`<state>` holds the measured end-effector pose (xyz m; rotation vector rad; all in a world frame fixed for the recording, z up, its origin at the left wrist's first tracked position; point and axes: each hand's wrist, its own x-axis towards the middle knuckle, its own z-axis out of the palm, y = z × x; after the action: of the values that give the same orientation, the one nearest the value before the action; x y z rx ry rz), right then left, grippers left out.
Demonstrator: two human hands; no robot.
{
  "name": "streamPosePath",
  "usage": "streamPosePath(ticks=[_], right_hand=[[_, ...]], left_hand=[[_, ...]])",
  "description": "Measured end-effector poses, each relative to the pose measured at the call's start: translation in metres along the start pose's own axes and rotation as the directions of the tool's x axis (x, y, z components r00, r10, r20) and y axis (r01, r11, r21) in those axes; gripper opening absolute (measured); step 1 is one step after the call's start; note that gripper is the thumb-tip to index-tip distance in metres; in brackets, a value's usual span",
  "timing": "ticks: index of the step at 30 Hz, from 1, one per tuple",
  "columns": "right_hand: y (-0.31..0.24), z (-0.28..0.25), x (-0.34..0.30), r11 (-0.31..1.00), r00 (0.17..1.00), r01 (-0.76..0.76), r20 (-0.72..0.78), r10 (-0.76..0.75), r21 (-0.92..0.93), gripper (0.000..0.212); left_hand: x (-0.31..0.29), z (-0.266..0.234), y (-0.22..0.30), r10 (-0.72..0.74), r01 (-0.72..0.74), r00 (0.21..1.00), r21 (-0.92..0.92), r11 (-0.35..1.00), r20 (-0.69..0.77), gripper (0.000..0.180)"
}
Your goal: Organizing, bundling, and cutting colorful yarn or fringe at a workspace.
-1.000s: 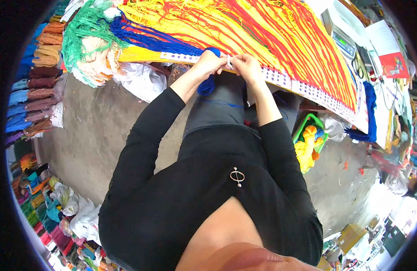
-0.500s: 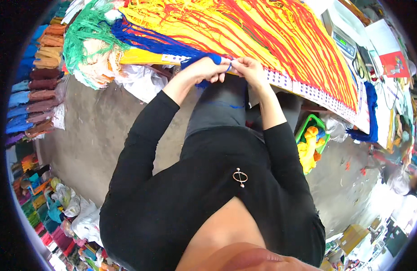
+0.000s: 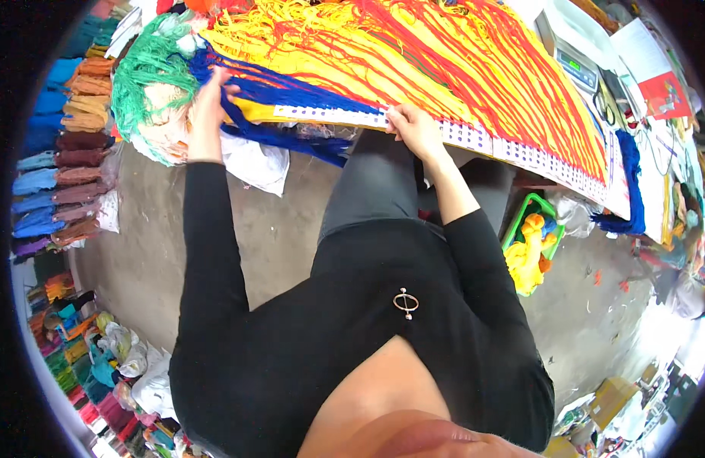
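Observation:
My left hand (image 3: 207, 108) has reached out to the far left, beside the pale and green yarn. Its fingers are curled at the blue yarn (image 3: 291, 93), whose long strands run across the table toward my right hand. A loose blue hank (image 3: 291, 142) hangs from near this hand over the table's front edge. My right hand (image 3: 415, 130) is closed in a pinch at the edge of a white punched strip (image 3: 337, 116), where the blue strands end. Its fingertips cover the exact spot of the grip.
Yellow and red strands (image 3: 474, 76) spread over the table. Green yarn (image 3: 150, 72) heaps at its left end. A scale (image 3: 577, 67) and another blue hank (image 3: 631, 183) are at the right. Below stands a green basket (image 3: 509, 229) with yellow yarn. Colored hanks (image 3: 85, 114) line the left.
My left hand has moved from beside my right hand to the far left, and the blue hank now trails below the edge. My right hand has barely shifted.

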<state>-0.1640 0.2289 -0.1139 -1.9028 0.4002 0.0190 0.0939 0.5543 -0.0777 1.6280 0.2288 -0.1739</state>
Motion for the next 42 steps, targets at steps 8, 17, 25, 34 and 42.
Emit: streamPosePath(ticks=[8, 17, 25, 34, 42], right_hand=[[-0.027, 0.047, -0.054, 0.863, 0.983, 0.143, 0.036, -0.183, 0.484, 0.014], [-0.04, 0.03, -0.072, 0.73, 0.997, 0.058, -0.001, -0.079, 0.681, 0.013], [-0.041, 0.021, -0.08, 0.596, 0.996, 0.06, -0.006, -0.091, 0.8, 0.017], [-0.037, 0.02, -0.083, 0.579, 0.998, 0.044, -0.007, -0.066, 0.814, 0.018], [-0.04, 0.018, -0.085, 0.609, 0.997, 0.069, -0.032, -0.071, 0.79, 0.019]], left_hand=[[-0.217, 0.111, -0.034, -0.06, 0.332, 0.677, -0.232, 0.914, 0.734, 0.036], [-0.222, 0.14, -0.029, -0.066, 0.627, 0.463, -0.273, 0.73, 0.884, 0.045], [-0.224, 0.142, -0.023, -0.008, 0.682, 0.403, -0.295, 0.669, 0.915, 0.05], [-0.223, 0.136, -0.024, -0.056, 0.598, 0.522, -0.318, 0.735, 0.851, 0.051], [-0.232, 0.136, -0.014, -0.058, 0.529, 0.552, -0.296, 0.795, 0.832, 0.05]])
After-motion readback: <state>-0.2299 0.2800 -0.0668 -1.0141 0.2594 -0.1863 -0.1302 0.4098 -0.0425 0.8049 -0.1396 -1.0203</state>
